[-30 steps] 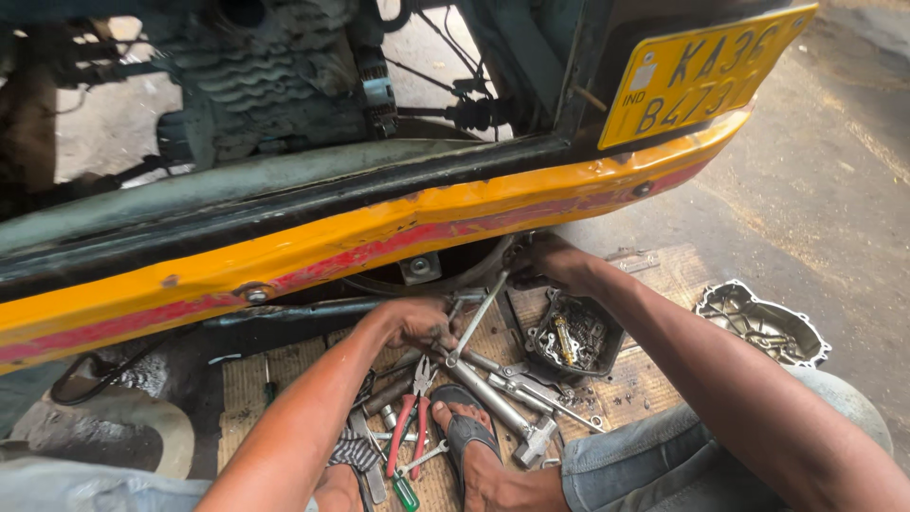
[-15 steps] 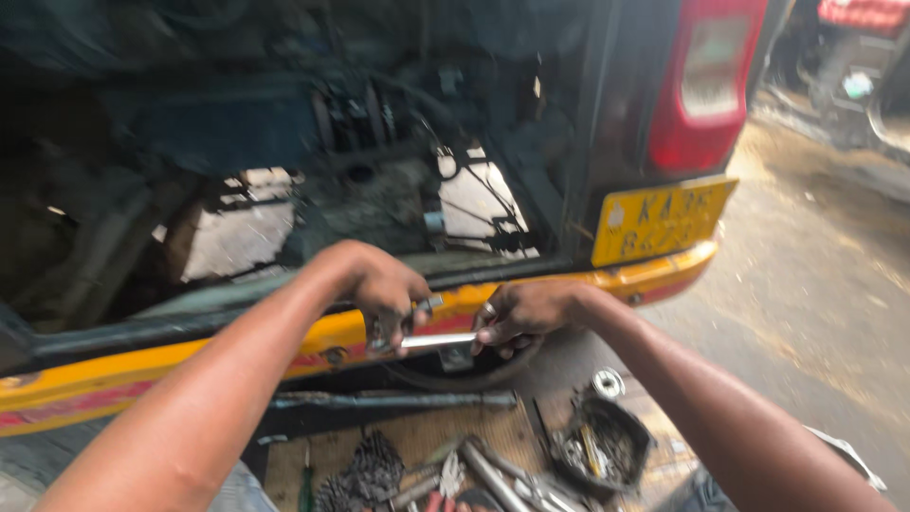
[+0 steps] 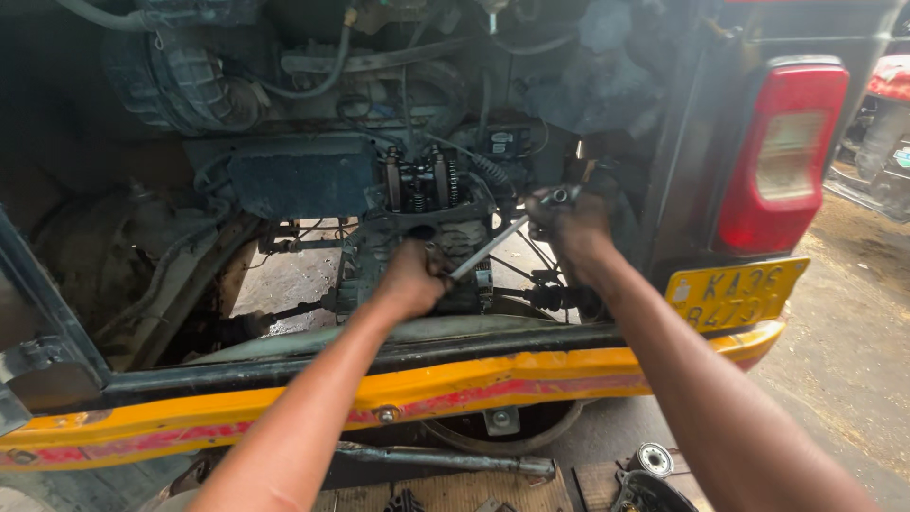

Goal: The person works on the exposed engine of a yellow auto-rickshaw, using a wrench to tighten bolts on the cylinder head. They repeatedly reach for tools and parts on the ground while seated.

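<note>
Both hands on one long silver metal wrench point(image 3: 502, 235): left hand point(image 3: 409, 278) closed round its lower end, right hand point(image 3: 569, 226) gripping the upper end at two o'clock. Seemingly seating it on the grimy exposed engine point(image 3: 427, 204) above the yellow bumper point(image 3: 398, 393); firm engagement needed before turning.

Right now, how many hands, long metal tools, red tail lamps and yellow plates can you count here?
Hands: 2, left hand and right hand
Long metal tool: 1, held by both
Red tail lamp: 1
Yellow plate: 1
Total: 5
</note>
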